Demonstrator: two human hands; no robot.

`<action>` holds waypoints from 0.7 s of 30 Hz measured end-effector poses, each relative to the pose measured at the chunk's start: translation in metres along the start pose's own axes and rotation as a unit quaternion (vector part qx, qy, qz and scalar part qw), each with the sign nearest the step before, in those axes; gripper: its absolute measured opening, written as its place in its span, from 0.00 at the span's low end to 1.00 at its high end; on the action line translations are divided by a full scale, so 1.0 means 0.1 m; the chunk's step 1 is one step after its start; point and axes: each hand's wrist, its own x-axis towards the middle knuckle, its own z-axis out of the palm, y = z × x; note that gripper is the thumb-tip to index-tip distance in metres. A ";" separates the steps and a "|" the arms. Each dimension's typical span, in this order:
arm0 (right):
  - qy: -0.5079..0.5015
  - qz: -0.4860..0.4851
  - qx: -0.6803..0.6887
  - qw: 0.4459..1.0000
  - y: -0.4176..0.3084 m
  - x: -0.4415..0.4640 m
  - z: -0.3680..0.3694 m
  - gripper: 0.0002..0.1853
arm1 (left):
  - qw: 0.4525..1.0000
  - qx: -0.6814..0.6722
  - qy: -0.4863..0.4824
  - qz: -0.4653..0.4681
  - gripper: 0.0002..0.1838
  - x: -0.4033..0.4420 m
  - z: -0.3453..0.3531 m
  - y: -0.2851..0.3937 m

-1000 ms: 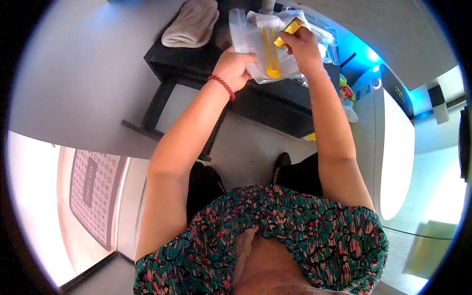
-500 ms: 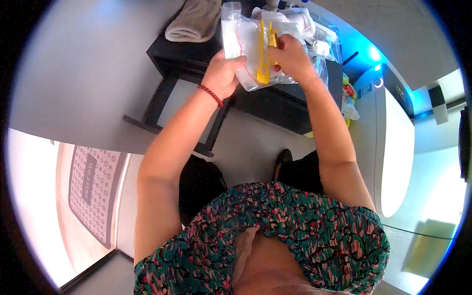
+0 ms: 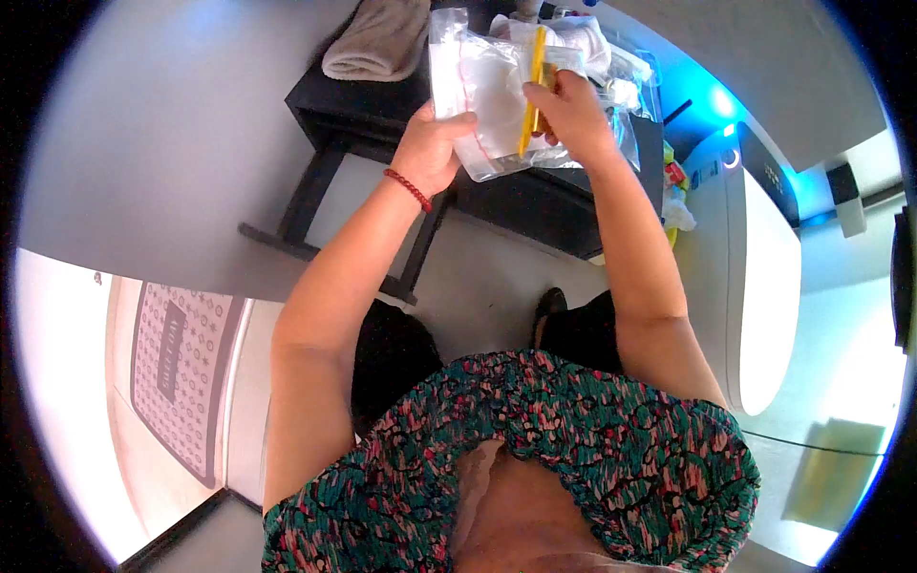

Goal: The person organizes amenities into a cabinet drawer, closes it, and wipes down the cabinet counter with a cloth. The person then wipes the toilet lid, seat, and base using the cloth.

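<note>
Over the dark cabinet, my left hand (image 3: pixel 432 143) grips the left edge of a clear plastic bag (image 3: pixel 492 81), thumb on top. The bag has a red line along its left side and something whitish showing through. My right hand (image 3: pixel 575 116) is closed round a long, narrow yellow plastic piece (image 3: pixel 531 105), held edge-on across the bag's right part. Its exact kind I cannot make out. A red bead bracelet (image 3: pixel 409 188) circles my left wrist.
A folded beige towel (image 3: pixel 377 43) lies on the black cabinet (image 3: pixel 320 95), whose drawer (image 3: pixel 349 205) is pulled out. White cloth (image 3: pixel 583 40) and more clear packaging lie behind my right hand. A white appliance (image 3: pixel 764 277) stands at right; a patterned mat (image 3: pixel 181 382) is at lower left.
The yellow piece has turned from flat, with its long slot showing, to edge-on, and shifted slightly right with my right hand. My left hand stays on the bag's edge.
</note>
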 end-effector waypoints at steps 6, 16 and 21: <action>0.038 -0.015 0.167 0.985 -0.17 -0.09 -0.32 0.15 | 1.000 -0.017 0.009 0.014 0.20 -0.01 -0.11 0.09; 0.084 0.052 0.188 0.977 0.14 -0.05 -0.44 0.14 | 0.999 0.008 0.023 0.032 0.21 -0.15 -0.34 0.42; 0.031 0.044 0.224 0.973 0.15 -0.11 -0.21 0.15 | 0.997 0.058 0.035 0.043 0.22 -0.45 -0.68 0.75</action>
